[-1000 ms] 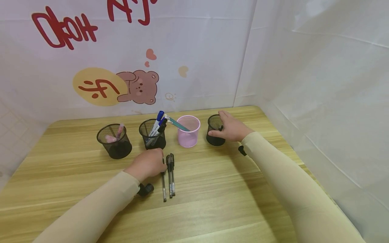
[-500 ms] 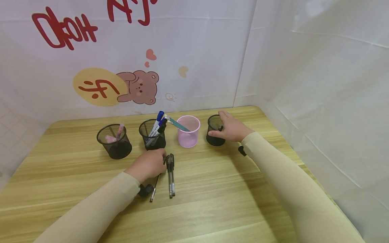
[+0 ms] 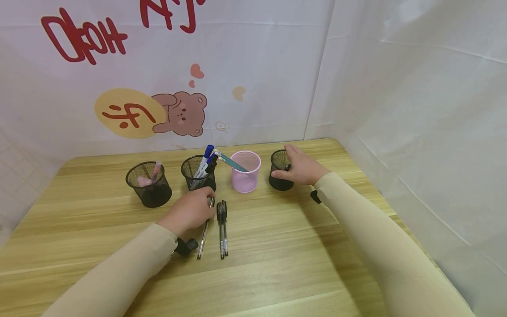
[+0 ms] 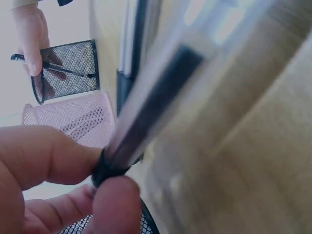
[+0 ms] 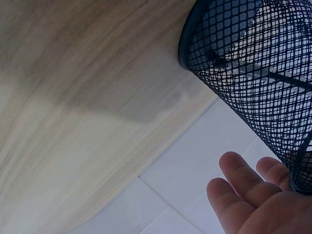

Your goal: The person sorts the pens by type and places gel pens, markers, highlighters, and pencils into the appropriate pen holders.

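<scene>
Between the thumb and fingers of my left hand [image 3: 189, 209] is a gel pen [image 3: 203, 241] with a clear barrel, its far end pointing toward me. The left wrist view shows the pinch close up at a dark part of the pen [image 4: 146, 107]. Just right of it, two similar gel pens [image 3: 222, 233] lie side by side on the table. My right hand [image 3: 303, 168] holds a black mesh pen cup [image 3: 279, 183] from its right side, thumb in front and fingers behind. A dark pen [image 4: 73, 72] leans inside that cup. In the right wrist view several fingertips [image 5: 231, 163] extend past the rim.
A pink mesh cup [image 3: 244, 181] with green pencils stands left of the held cup. Farther left come a black mesh cup [image 3: 184, 169] of markers, close behind my left hand, and another black cup [image 3: 156, 196] with pink pens. A white curtain [image 3: 261, 88] hangs behind the wooden table [image 3: 277, 264].
The pen in my left hand has swung its near end leftward, and the hand has shifted slightly back and left with it. My right hand and the cup have stayed in place.
</scene>
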`<action>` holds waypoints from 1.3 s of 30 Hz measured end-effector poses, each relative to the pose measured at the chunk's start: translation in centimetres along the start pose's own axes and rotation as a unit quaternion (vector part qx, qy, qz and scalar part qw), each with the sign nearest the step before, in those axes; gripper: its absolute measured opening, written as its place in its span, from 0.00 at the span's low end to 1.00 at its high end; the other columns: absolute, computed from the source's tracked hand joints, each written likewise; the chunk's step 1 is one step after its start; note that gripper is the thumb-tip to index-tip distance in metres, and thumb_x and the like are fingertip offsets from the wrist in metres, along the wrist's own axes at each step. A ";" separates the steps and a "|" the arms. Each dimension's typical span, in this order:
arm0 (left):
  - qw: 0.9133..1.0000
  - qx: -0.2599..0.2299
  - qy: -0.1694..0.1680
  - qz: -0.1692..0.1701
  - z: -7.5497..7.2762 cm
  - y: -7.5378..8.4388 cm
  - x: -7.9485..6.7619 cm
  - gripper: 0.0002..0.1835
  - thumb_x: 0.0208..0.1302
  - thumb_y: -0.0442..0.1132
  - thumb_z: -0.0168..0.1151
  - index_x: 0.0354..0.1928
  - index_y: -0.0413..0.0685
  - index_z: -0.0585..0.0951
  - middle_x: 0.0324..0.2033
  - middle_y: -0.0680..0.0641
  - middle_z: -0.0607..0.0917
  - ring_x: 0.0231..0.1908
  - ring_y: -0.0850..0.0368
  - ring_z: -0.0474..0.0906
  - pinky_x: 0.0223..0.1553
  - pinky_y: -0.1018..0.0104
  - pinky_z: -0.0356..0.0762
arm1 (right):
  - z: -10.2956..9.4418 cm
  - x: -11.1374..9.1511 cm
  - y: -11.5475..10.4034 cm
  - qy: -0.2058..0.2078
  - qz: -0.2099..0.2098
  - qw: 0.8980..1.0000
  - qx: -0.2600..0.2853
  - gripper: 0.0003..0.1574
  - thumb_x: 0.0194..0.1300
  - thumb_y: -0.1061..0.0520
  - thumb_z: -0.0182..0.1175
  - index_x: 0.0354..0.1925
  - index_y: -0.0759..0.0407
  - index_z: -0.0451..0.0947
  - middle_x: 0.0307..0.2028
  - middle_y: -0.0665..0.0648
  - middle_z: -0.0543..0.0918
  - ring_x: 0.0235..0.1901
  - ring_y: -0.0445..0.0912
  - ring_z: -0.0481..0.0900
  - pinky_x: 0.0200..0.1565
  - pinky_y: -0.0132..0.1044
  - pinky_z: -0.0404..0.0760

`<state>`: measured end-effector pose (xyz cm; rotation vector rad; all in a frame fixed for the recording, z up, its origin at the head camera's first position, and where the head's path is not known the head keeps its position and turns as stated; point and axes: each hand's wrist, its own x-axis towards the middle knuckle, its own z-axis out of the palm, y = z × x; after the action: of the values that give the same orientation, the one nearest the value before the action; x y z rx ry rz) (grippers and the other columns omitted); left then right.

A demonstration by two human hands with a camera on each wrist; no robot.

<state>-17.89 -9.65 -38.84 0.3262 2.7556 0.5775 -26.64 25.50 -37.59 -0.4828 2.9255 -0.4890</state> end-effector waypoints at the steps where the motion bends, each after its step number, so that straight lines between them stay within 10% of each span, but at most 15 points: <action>1: 1.000 -0.006 0.003 0.000 -0.1 0.0 0.0 0.25 0.69 0.42 0.62 0.66 0.47 0.77 0.41 0.48 0.85 0.36 0.52 0.78 0.41 0.57 0.77 | 0.0 0.0 0.0 0.001 0.000 1.000 0.000 0.79 0.63 0.20 0.62 0.83 0.69 0.39 0.84 0.68 0.48 0.83 0.62 0.52 0.81 0.56 0.59; 25: 0.970 -0.203 0.120 0.056 -1.3 1.5 0.0 0.20 0.73 0.44 0.62 0.64 0.54 0.75 0.35 0.49 0.85 0.27 0.54 0.78 0.31 0.62 0.75 | 0.1 0.1 0.0 0.008 -0.002 1.000 0.002 0.78 0.63 0.21 0.63 0.83 0.69 0.40 0.84 0.68 0.48 0.83 0.61 0.51 0.81 0.55 0.59; 39: 0.923 -0.327 0.185 0.085 -1.1 3.2 0.6 0.18 0.75 0.42 0.64 0.62 0.53 0.74 0.37 0.45 0.87 0.34 0.51 0.88 0.34 0.60 0.82 | -0.2 -0.2 -0.4 0.004 0.001 1.000 0.001 0.76 0.65 0.24 0.64 0.83 0.71 0.41 0.83 0.69 0.49 0.82 0.62 0.54 0.80 0.55 0.60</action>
<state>-18.33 -6.99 -36.65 0.3151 2.6656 1.6958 -26.36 25.28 -37.23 -0.4785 2.9327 -0.4936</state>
